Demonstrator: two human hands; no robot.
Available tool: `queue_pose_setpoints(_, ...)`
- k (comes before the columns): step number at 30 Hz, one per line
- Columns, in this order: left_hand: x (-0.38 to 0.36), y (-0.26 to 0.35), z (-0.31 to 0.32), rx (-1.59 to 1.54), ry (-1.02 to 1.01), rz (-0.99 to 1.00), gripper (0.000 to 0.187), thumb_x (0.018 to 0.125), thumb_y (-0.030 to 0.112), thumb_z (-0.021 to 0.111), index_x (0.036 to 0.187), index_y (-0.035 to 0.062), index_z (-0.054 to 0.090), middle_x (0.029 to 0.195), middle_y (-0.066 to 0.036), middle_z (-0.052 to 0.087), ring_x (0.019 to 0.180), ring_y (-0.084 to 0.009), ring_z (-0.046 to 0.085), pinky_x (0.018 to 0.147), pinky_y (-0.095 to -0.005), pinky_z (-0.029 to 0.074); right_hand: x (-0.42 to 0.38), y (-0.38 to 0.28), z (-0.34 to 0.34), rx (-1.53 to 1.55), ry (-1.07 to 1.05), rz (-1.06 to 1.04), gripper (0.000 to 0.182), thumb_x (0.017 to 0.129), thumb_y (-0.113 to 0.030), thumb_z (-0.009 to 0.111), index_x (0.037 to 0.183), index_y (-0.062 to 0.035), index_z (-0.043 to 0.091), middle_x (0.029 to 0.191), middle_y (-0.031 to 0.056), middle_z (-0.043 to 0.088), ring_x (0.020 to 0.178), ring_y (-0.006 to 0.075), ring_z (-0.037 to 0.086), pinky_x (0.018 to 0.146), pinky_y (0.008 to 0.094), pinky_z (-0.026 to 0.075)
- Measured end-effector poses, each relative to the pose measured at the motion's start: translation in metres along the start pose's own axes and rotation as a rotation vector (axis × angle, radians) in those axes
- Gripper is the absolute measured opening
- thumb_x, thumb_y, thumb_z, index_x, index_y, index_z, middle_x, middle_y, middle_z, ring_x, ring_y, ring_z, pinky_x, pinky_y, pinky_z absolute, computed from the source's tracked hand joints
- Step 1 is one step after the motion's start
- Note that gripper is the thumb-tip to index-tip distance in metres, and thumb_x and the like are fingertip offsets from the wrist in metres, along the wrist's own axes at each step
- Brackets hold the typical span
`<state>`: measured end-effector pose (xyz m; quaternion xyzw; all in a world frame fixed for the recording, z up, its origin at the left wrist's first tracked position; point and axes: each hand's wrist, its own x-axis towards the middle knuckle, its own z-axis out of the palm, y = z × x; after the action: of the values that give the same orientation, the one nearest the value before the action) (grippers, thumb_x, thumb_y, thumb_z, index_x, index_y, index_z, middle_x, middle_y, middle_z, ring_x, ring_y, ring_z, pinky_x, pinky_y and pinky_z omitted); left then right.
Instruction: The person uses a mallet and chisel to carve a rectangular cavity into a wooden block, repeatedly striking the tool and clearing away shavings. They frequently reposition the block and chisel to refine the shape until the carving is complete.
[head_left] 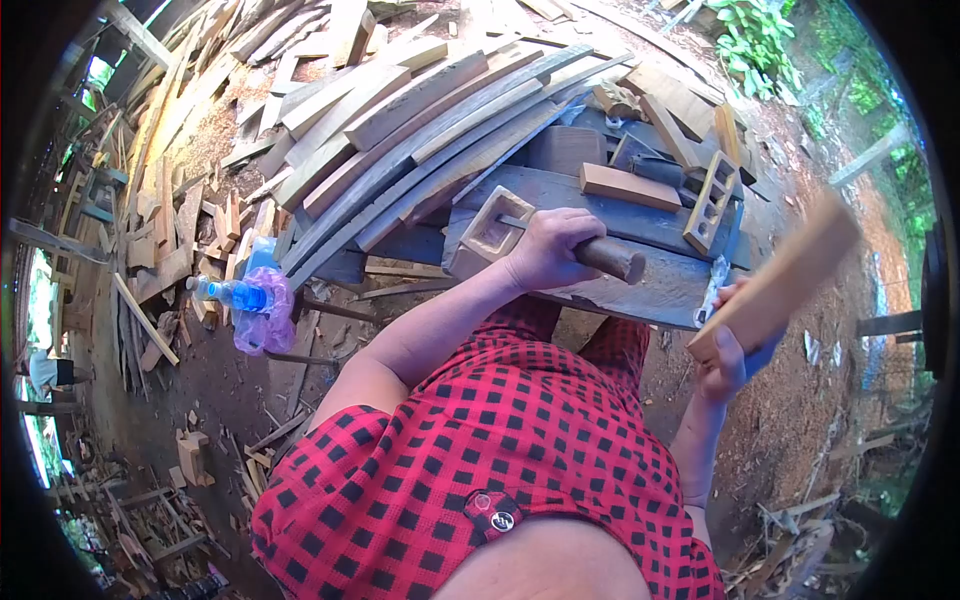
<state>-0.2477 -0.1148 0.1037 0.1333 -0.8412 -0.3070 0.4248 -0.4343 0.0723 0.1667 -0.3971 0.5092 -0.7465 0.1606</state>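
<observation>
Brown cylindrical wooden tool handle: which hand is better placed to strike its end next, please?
Right, probably: the right hand holds a long light-brown wooden block, raised and apart from the handle. The left hand grips that handle, so it suits steadying.

A wooden bench [640, 290] bears a square frame [480, 250] at nine o'clock, a block [628, 187] near one, apparently a slotted frame [703, 197] toward three.

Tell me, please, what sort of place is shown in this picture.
Probably a rough woodworking yard or workshop: long, weathered wooden planks lie piled up, and at a dark grey wooden workbench the left hand grips a tool's round brown wooden handle.
</observation>
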Motion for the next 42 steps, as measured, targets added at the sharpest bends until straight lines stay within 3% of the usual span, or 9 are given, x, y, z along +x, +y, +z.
queue_pose_setpoints(5,-0.004,-0.003,0.004,0.083,0.021,0.057,0.039,0.053,0.016,0.082,0.084,0.0067,0.060,0.076,-0.010,0.060,0.073,-0.0306,0.062,0.063,-0.0375,0.050,-0.034,0.025,0.016,-0.421,-0.363,-0.082,0.094,0.057,-0.025,0.081,0.134,0.0015,0.035,0.119,0.0121,0.049,0.109,0.0222,0.050,0.092,0.0351,0.043)
queue_pose_setpoints(11,-0.004,-0.008,0.001,0.088,0.036,0.085,0.039,0.054,0.018,0.083,0.083,0.0063,0.060,0.075,-0.009,0.059,0.070,-0.0297,0.061,0.062,-0.0370,0.049,-0.024,-0.004,-0.002,-0.200,-0.152,0.302,0.084,0.056,-0.022,0.079,0.129,0.0025,0.042,0.123,0.0139,0.048,0.111,0.0219,0.049,0.096,0.0360,0.040)
queue_pose_setpoints(16,-0.001,-0.007,0.001,0.094,0.061,0.095,0.038,0.054,0.016,0.083,0.083,0.0069,0.060,0.075,-0.009,0.059,0.069,-0.0297,0.061,0.061,-0.0375,0.049,-0.019,0.005,0.001,0.215,0.064,-0.127,0.081,0.058,-0.019,0.079,0.128,-0.0001,0.041,0.123,0.0148,0.047,0.105,0.0223,0.052,0.094,0.0369,0.043)
queue_pose_setpoints(22,0.000,-0.016,-0.002,0.162,0.019,0.053,0.039,0.053,0.017,0.083,0.083,0.0075,0.060,0.074,-0.009,0.059,0.070,-0.0294,0.061,0.060,-0.0374,0.048,-0.040,0.034,0.017,-0.129,-0.255,0.322,0.095,0.055,-0.015,0.081,0.138,-0.0023,0.036,0.123,0.0112,0.048,0.110,0.0220,0.051,0.095,0.0363,0.041)
queue_pose_setpoints(28,0.001,-0.014,0.000,0.131,0.021,0.072,0.039,0.053,0.018,0.083,0.083,0.0074,0.060,0.075,-0.009,0.059,0.070,-0.0301,0.061,0.060,-0.0369,0.048,-0.007,-0.015,-0.003,0.141,0.009,-0.051,0.081,0.059,-0.024,0.075,0.129,-0.0009,0.043,0.118,0.0140,0.049,0.102,0.0221,0.051,0.088,0.0357,0.043)
queue_pose_setpoints(31,0.006,-0.013,-0.002,0.117,0.030,-0.002,0.035,0.053,0.016,0.080,0.081,0.0089,0.059,0.077,-0.009,0.060,0.074,-0.0307,0.062,0.063,-0.0393,0.049,-0.018,0.008,0.022,0.076,-0.286,-0.349,0.076,0.060,-0.024,0.073,0.127,-0.0007,0.044,0.110,0.0125,0.050,0.102,0.0216,0.051,0.086,0.0336,0.044)
queue_pose_setpoints(33,0.006,-0.016,-0.001,0.091,0.068,-0.023,0.037,0.053,0.016,0.080,0.083,0.0085,0.059,0.078,-0.009,0.061,0.074,-0.0311,0.062,0.063,-0.0391,0.049,-0.048,0.050,0.003,-0.484,-0.201,-0.029,0.083,0.058,-0.019,0.079,0.129,-0.0029,0.040,0.113,0.0111,0.048,0.109,0.0229,0.048,0.095,0.0361,0.040)
queue_pose_setpoints(35,0.009,-0.022,-0.009,0.116,0.006,0.000,0.038,0.052,0.017,0.080,0.082,0.0075,0.059,0.078,-0.010,0.061,0.074,-0.0321,0.062,0.063,-0.0393,0.049,-0.043,0.045,0.017,-0.152,-0.353,0.253,0.088,0.054,-0.018,0.082,0.130,-0.0023,0.040,0.117,0.0120,0.049,0.110,0.0249,0.050,0.097,0.0374,0.040)
queue_pose_setpoints(42,0.008,-0.018,-0.003,0.174,-0.019,-0.009,0.040,0.050,0.017,0.081,0.081,0.0066,0.060,0.074,-0.011,0.058,0.070,-0.0332,0.060,0.061,-0.0407,0.047,-0.002,-0.025,0.002,0.203,0.079,-0.005,0.073,0.060,-0.020,0.078,0.122,-0.0013,0.044,0.115,0.0112,0.051,0.105,0.0219,0.052,0.089,0.0365,0.045)
